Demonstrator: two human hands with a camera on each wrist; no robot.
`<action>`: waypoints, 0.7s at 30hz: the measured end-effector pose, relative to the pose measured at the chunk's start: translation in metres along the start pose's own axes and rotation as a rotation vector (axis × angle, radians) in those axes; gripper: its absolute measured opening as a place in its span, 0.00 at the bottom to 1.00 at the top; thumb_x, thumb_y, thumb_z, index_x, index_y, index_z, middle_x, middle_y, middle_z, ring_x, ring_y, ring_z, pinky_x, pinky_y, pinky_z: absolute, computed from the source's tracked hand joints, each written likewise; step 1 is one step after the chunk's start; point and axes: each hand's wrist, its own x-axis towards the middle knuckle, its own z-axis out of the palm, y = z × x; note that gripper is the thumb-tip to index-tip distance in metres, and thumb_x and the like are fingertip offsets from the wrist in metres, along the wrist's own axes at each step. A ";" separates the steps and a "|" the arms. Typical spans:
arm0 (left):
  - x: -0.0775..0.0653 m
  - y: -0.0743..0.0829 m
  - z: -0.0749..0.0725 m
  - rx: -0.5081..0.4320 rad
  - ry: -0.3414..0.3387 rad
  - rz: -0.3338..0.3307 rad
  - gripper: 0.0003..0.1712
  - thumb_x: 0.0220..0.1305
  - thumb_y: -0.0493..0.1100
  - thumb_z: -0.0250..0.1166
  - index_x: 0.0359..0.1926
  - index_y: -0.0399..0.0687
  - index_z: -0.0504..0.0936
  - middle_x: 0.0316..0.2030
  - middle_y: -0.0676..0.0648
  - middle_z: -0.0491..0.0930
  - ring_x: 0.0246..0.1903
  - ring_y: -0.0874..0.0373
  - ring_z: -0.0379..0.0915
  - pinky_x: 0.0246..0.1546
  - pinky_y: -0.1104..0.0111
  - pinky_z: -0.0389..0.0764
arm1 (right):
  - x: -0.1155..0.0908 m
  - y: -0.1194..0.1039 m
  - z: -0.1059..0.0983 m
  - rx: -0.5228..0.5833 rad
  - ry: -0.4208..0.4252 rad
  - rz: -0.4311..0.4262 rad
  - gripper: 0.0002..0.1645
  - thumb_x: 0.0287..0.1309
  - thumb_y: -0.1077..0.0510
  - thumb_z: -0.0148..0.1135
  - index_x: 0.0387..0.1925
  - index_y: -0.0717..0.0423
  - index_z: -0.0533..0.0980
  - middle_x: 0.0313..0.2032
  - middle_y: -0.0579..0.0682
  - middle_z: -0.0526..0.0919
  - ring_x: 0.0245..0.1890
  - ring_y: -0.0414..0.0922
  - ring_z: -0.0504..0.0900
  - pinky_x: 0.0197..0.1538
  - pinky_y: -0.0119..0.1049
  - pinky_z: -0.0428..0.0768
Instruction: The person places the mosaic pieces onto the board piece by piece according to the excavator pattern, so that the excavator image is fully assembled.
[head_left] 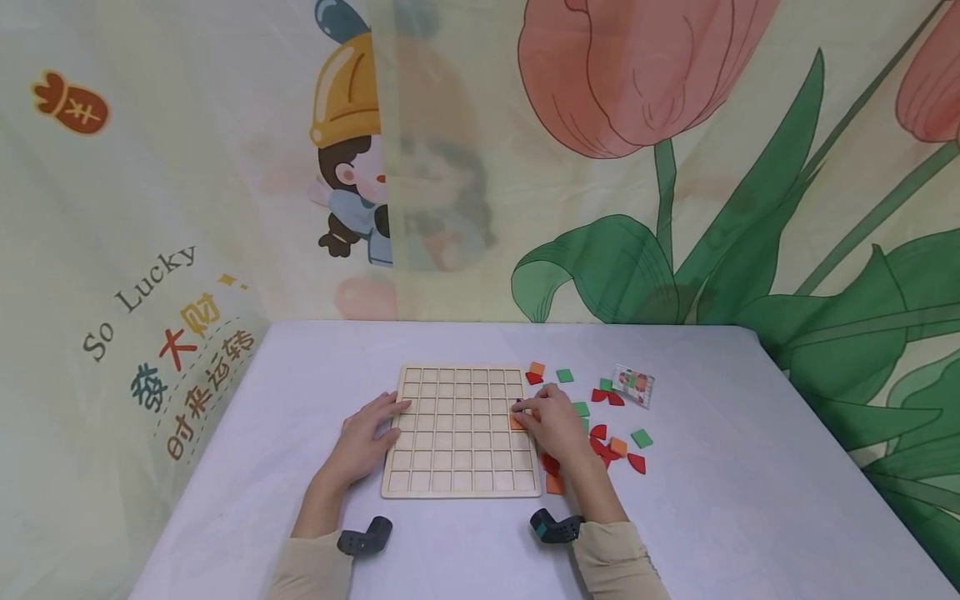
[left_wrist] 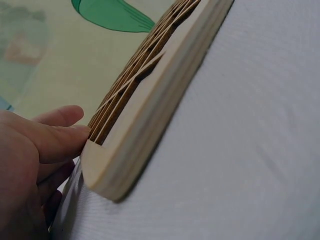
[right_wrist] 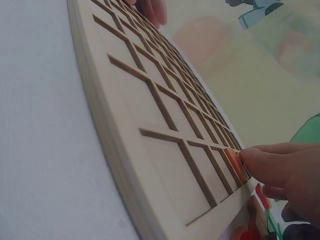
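Observation:
A pale wooden grid board (head_left: 461,433) lies flat on the white table. At its left edge my left hand (head_left: 367,435) rests with fingers extended over the rim; the thumb touches the board (left_wrist: 145,120) near a corner in the left wrist view. My right hand (head_left: 555,423) reaches over the right edge, thumb and index fingertips close together above the right-hand column. Right beside those fingertips an orange square tile (right_wrist: 236,166) sits in a cell. A small dark spot shows at the fingertips in the head view; I cannot tell whether they pinch a piece.
Right of the board lie loose red petal-shaped pieces (head_left: 637,463), green tiles (head_left: 641,437) and orange tiles (head_left: 618,447). A small printed packet (head_left: 633,385) lies behind them. Wrist straps with black devices (head_left: 365,537) sit at both cuffs. A printed cloth backdrop (head_left: 450,167) hangs behind the table.

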 end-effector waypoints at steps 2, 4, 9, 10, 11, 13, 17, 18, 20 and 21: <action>0.000 0.000 0.000 0.000 0.002 0.003 0.26 0.63 0.38 0.59 0.63 0.49 0.72 0.70 0.43 0.60 0.72 0.45 0.48 0.69 0.44 0.44 | 0.000 0.000 -0.001 0.006 -0.006 -0.001 0.14 0.53 0.50 0.68 0.44 0.42 0.84 0.39 0.49 0.74 0.40 0.42 0.69 0.32 0.28 0.75; 0.000 0.000 0.000 0.002 0.003 0.006 0.26 0.63 0.38 0.59 0.63 0.49 0.72 0.70 0.43 0.60 0.72 0.45 0.48 0.69 0.44 0.44 | 0.001 0.001 -0.001 0.015 -0.014 -0.002 0.14 0.54 0.50 0.68 0.44 0.42 0.84 0.39 0.48 0.74 0.40 0.42 0.69 0.32 0.28 0.74; 0.000 0.000 0.000 0.007 0.005 0.012 0.26 0.63 0.38 0.59 0.62 0.48 0.72 0.70 0.42 0.60 0.72 0.44 0.48 0.68 0.44 0.44 | 0.001 0.003 -0.001 0.028 -0.025 0.001 0.14 0.55 0.51 0.67 0.45 0.42 0.84 0.39 0.48 0.73 0.40 0.42 0.69 0.31 0.28 0.74; 0.000 0.000 0.000 0.008 0.006 0.013 0.25 0.63 0.38 0.59 0.62 0.48 0.72 0.70 0.42 0.60 0.72 0.44 0.48 0.68 0.44 0.44 | 0.001 0.003 -0.001 0.028 -0.024 0.003 0.14 0.55 0.51 0.67 0.45 0.42 0.84 0.39 0.48 0.74 0.40 0.42 0.69 0.31 0.28 0.74; 0.000 0.000 0.000 0.008 0.007 0.014 0.25 0.63 0.38 0.59 0.62 0.48 0.72 0.70 0.42 0.60 0.72 0.44 0.48 0.68 0.44 0.44 | 0.001 0.004 -0.001 0.025 -0.023 0.003 0.14 0.55 0.51 0.67 0.45 0.41 0.84 0.39 0.48 0.74 0.40 0.42 0.69 0.32 0.28 0.74; 0.000 0.000 0.000 0.008 0.010 0.016 0.25 0.63 0.38 0.59 0.62 0.48 0.73 0.70 0.42 0.61 0.72 0.44 0.48 0.68 0.44 0.45 | 0.001 0.003 -0.001 0.020 -0.021 0.002 0.13 0.55 0.51 0.67 0.44 0.41 0.84 0.40 0.49 0.74 0.40 0.42 0.70 0.33 0.28 0.75; -0.001 0.000 0.000 0.015 0.018 0.021 0.25 0.62 0.37 0.60 0.62 0.48 0.73 0.70 0.41 0.61 0.72 0.43 0.49 0.68 0.43 0.46 | 0.001 0.004 -0.001 0.039 -0.023 0.005 0.14 0.55 0.51 0.67 0.45 0.42 0.84 0.40 0.48 0.74 0.40 0.42 0.70 0.33 0.28 0.76; -0.001 0.000 0.000 0.015 0.019 0.020 0.25 0.62 0.37 0.60 0.62 0.48 0.73 0.70 0.41 0.61 0.72 0.43 0.49 0.68 0.43 0.46 | 0.001 0.004 -0.001 0.054 -0.026 0.007 0.15 0.55 0.52 0.67 0.46 0.42 0.83 0.40 0.48 0.74 0.40 0.42 0.71 0.34 0.28 0.77; -0.001 0.001 0.000 0.016 0.018 0.017 0.25 0.62 0.37 0.60 0.62 0.48 0.73 0.70 0.41 0.61 0.72 0.43 0.49 0.68 0.43 0.46 | 0.002 0.006 -0.004 0.091 -0.030 0.030 0.16 0.56 0.52 0.67 0.48 0.42 0.82 0.42 0.47 0.74 0.42 0.42 0.72 0.36 0.30 0.80; -0.001 0.001 0.000 0.017 0.018 0.016 0.25 0.62 0.37 0.60 0.62 0.48 0.73 0.70 0.41 0.61 0.72 0.43 0.49 0.68 0.43 0.46 | 0.002 0.007 -0.006 0.105 -0.030 0.045 0.17 0.56 0.52 0.66 0.49 0.42 0.81 0.43 0.47 0.75 0.44 0.42 0.72 0.39 0.32 0.82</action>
